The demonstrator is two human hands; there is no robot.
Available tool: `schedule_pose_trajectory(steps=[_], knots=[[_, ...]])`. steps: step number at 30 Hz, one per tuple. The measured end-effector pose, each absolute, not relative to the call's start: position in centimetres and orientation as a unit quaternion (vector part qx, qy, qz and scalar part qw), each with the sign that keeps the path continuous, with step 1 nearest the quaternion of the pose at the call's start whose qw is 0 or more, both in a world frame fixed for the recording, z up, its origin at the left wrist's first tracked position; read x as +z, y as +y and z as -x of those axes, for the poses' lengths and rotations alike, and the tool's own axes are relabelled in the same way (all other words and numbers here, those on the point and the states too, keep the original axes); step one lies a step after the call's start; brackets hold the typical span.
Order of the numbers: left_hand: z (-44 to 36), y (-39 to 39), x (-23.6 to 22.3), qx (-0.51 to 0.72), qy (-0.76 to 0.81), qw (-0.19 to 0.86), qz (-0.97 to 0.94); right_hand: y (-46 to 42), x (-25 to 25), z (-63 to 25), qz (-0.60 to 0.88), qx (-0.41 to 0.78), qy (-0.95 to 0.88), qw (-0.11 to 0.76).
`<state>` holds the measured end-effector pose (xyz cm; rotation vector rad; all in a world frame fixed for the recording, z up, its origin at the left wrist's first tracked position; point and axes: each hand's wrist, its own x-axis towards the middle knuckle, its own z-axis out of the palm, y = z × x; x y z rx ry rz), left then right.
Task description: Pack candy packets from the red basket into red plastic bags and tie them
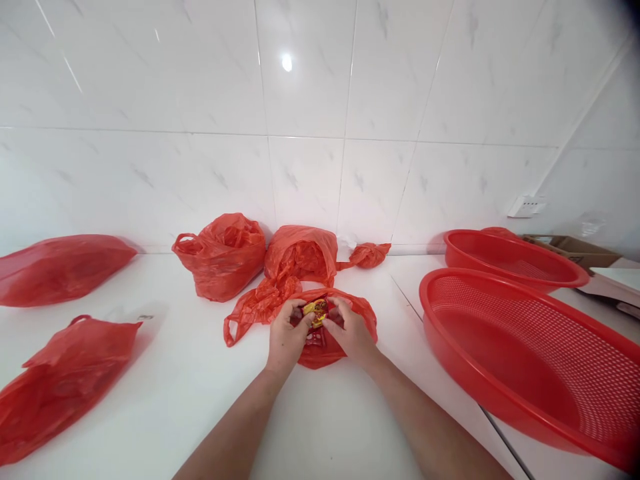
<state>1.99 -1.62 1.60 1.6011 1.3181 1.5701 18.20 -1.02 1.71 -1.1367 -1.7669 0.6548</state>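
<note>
Between my two hands is a small yellow and red wrapped packet (pixel 316 312), its print too small to read. My left hand (pixel 291 335) pinches it from the left with thumb and fingers. From the right, my right hand (pixel 349 331) grips the same packet. Beneath them an orange-red plastic bag (pixel 365 313) lies spread on the white table, with darker red wrapped packets (pixel 315 339) on it. A crumpled red bag with a loop handle (pixel 250 313) touches its left side.
Behind stand two filled red bags (pixel 227 260) (pixel 305 243) and a small knotted bag (pixel 370 255) near the tiled wall. More red bags (pixel 65 263) (pixel 75 380) lie at left. Red plastic baskets (pixel 490 340) (pixel 515 257) and a cardboard box (pixel 575 250) are at right.
</note>
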Motion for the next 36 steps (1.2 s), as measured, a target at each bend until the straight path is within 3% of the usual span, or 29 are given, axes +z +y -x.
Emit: schedule_pose_trajectory(steps=[4, 11, 18, 28, 36], knots=[[-2.3, -1.7, 1.6, 0.596, 0.482, 0.31, -0.562, -0.8, 1.6, -18.1, 0.45, 0.281, -0.702, 0.476], [-1.8, -1.7, 1.8, 0.555, 0.514, 0.247, -0.606, -0.5, 1.8, -18.3, 0.452, 0.298, -0.661, 0.519], [-1.7, -1.6, 1.4, 0.536, 0.482, 0.322, -0.613, -0.1, 1.5, -18.6, 0.442, 0.311, -0.648, 0.537], [-1.6, -1.5, 1.2, 0.55, 0.49, 0.304, -0.605, -0.1, 1.5, -18.4, 0.438, 0.348, -0.606, 0.565], [-1.6, -1.5, 1.4, 0.565, 0.49, 0.296, -0.595, -0.3, 1.8, -18.6, 0.424, 0.43, -0.636, 0.48]])
